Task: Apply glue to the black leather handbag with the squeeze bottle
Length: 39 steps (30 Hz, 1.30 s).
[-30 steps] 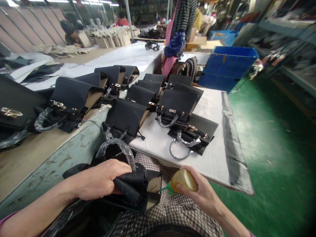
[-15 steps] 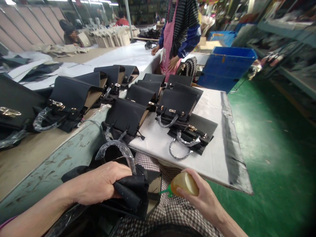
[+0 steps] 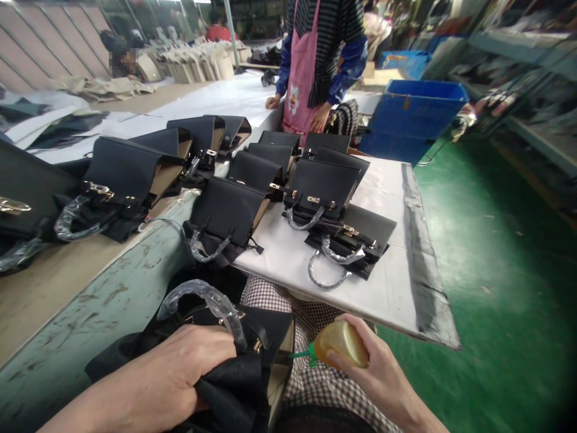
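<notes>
On my lap lies a black handbag (image 3: pixel 278 322), its handle (image 3: pixel 205 296) wrapped in clear plastic and its side showing a beige inner face. My left hand (image 3: pixel 193 367) is closed on the bag's soft black lining (image 3: pixel 238 385), bunching it up; the fingertips are hidden in the cloth. In my right hand (image 3: pixel 360 355) is a squeeze bottle (image 3: pixel 345 344) of yellowish glue-like liquid, tipped on its side. Its thin green nozzle (image 3: pixel 301 353) points left, with the tip at the open side edge of the bag. Whether the tip touches the edge I cannot tell.
Several black handbags (image 3: pixel 229 207) with plastic-wrapped handles lie on the white-topped table (image 3: pixel 383 294) ahead. More bags (image 3: pixel 126 165) rest on the bench at left. A person in a pink apron (image 3: pixel 301 66) stands beyond the table, near a blue bin (image 3: pixel 406 120). Green floor (image 3: pixel 487 258) lies at right.
My left hand and the bunched lining have shifted down and left, and more of the bag's top and metal fittings shows. The bottle has moved slightly right, its nozzle still at the bag's edge.
</notes>
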### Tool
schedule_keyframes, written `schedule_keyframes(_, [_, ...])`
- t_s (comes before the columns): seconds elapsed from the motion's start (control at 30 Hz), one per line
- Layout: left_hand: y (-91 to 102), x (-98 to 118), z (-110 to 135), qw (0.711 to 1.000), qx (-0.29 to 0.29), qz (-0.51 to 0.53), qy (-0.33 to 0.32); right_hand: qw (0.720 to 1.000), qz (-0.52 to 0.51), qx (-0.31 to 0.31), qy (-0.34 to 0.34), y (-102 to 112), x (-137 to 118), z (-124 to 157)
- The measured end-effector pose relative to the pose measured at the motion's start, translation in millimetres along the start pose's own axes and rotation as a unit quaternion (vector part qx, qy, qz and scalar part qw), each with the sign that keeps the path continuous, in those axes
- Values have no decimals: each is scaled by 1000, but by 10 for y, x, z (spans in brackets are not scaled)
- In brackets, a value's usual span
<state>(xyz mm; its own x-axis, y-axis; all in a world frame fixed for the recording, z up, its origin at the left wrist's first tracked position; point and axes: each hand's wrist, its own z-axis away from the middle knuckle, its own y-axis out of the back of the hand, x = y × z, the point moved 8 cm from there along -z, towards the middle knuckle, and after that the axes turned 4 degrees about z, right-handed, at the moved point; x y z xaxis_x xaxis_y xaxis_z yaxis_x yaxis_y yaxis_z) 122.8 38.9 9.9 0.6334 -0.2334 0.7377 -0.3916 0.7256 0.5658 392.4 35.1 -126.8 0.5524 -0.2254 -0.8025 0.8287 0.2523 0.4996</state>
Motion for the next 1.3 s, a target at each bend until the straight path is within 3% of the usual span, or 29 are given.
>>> schedule_keyframes(0.17, [-134, 10, 56, 999, -7, 51, -2, 1000, 14, 7, 15, -20, -7, 27])
schedule_keyframes(0.47, [-281, 5, 146, 997, 49, -17, -54, 1000, 8, 8, -21, -6, -23, 35])
schedule_keyframes(0.8, [-534, -228, 255, 996, -10, -82, -46, 991, -79, 17, -107, 5, 177, 4])
schedule_keyframes(1.03, [-544, -282, 288, 993, 16, -94, -71, 976, -163, -10, -142, -111, 273, 49])
schedule_keyframes(1.17, [-469, -199, 267, 995, 18, -83, -50, 966, -205, -39, -152, -187, 272, 57])
schedule_keyframes(1.3, [-415, -107, 220, 997, 0, -36, -69, 952, -250, -66, -162, -208, 234, 96])
